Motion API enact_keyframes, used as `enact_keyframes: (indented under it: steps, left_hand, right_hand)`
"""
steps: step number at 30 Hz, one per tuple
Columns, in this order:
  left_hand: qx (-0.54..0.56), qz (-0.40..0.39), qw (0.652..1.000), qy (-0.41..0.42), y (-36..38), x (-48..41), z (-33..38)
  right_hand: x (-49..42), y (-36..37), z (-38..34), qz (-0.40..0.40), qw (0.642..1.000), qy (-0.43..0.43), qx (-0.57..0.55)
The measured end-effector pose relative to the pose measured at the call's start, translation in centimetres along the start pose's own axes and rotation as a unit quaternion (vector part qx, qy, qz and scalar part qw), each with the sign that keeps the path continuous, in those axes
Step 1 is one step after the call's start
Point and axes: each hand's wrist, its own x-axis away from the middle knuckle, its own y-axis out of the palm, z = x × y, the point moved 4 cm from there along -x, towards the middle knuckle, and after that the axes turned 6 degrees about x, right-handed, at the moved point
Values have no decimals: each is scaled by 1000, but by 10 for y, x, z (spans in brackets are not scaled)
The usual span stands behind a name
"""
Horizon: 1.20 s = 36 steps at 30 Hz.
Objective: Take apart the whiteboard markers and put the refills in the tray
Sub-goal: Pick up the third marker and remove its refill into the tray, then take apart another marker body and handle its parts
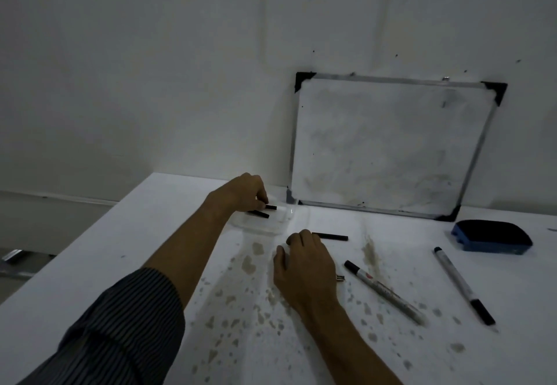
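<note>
A clear plastic tray [278, 224] sits on the white table near the whiteboard's lower left corner. My left hand [244, 193] reaches over the tray, fingers pinched on a short black refill [270, 207]. A second black refill [259, 213] lies in the tray just below it. My right hand [304, 264] rests palm down on the table, fingertips at the end of a black marker part [331, 236]; whether it grips that part is unclear. Two whole markers [382, 291] [462, 283] lie to the right. A small dark piece [340, 278] peeks out beside my right hand.
A framed whiteboard [385, 146] leans against the wall behind the tray. A blue eraser [492, 236] lies at the right. The table [120, 252] is stained with brownish spots near the middle, and its left edge drops off to the floor.
</note>
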Motion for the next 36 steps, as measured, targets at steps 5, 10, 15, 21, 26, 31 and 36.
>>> enact_keyframes:
  steps: [5, 10, 15, 21, 26, 31, 36]
  left_hand:
    - [5, 61, 998, 21, -21, 25, 27]
    - [54, 173, 977, 111, -19, 88, 84]
    - [169, 176, 964, 105, 45, 135, 116]
    - [254, 176, 951, 36, 118, 157, 135]
    - [233, 211, 945, 91, 121, 159, 138]
    - [139, 312, 912, 229, 117, 158, 147]
    - [115, 385, 883, 242, 110, 157, 147]
  right_hand:
    - [-1, -10, -5, -38, 999, -13, 5]
    - [-1, -39, 13, -97, 993, 12, -58]
    - [21, -85, 77, -91, 989, 57, -98]
    - [53, -109, 136, -116, 989, 90, -7]
    - [68, -110, 147, -120, 987, 98, -31]
    - [61, -117, 131, -96, 981, 69, -153]
    - [61, -119, 127, -88, 955, 102, -264]
